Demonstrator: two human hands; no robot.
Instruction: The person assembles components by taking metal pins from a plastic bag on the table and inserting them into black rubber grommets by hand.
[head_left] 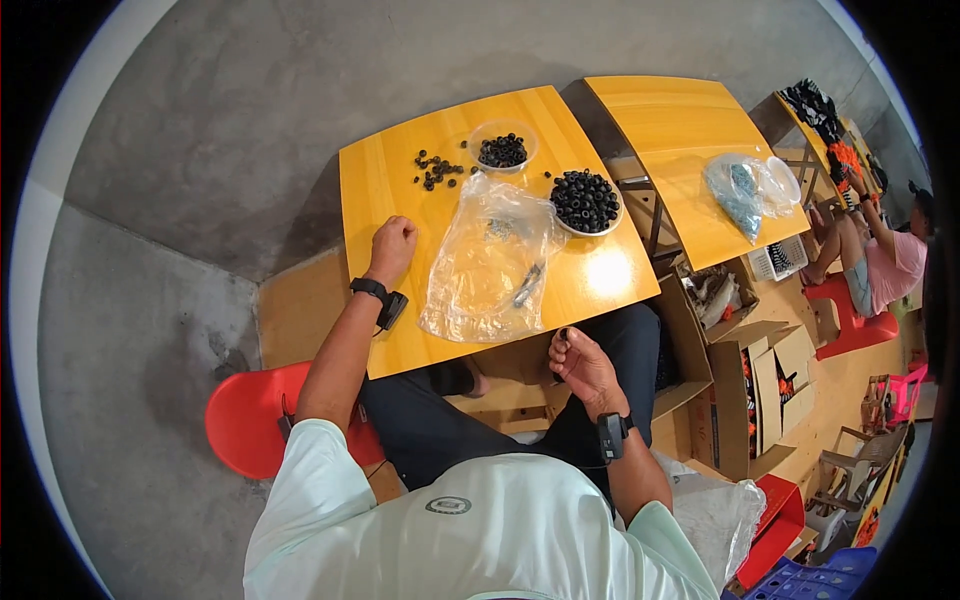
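Observation:
My left hand point(394, 245) rests in a loose fist on the left part of the yellow wooden table point(390, 335); whatever its fingers enclose, if anything, is hidden. Just off the table's near edge, above my lap, my right hand point(583, 368) pinches a small black bead point(564, 334) between thumb and fingertips. A crumpled clear plastic bag point(470, 270) lies between the hands, with small silvery pieces in it. Beyond it, a clear bowl point(517, 131) holds some black beads. A fuller white bowl point(592, 232) is heaped with black beads. Loose beads point(435, 172) lie scattered left of the clear bowl.
To the right, a second table point(670, 120) bears a bag of bluish material point(738, 195). Open cardboard boxes point(735, 410) stand on the floor at my right. Farther right, a person point(890, 250) sits on a red stool. A grey wall point(250, 110) rises behind the tables.

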